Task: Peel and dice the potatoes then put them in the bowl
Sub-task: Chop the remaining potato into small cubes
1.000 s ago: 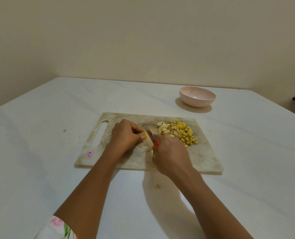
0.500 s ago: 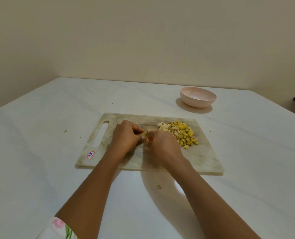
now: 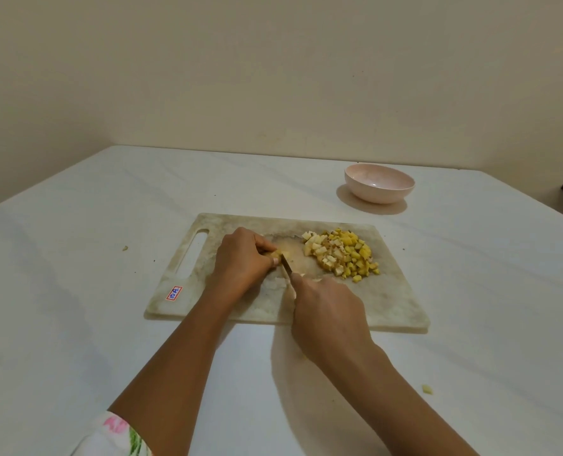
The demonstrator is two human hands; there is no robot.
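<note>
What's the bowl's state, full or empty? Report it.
Empty: the bowl shows a bare pink inside; the dice sit on the board.

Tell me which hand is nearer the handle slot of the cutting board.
Left. The left hand, holding a potato piece, sits just right of the handle slot. The right hand, gripping the knife, is farther right, toward the near edge of the cutting board.
</note>
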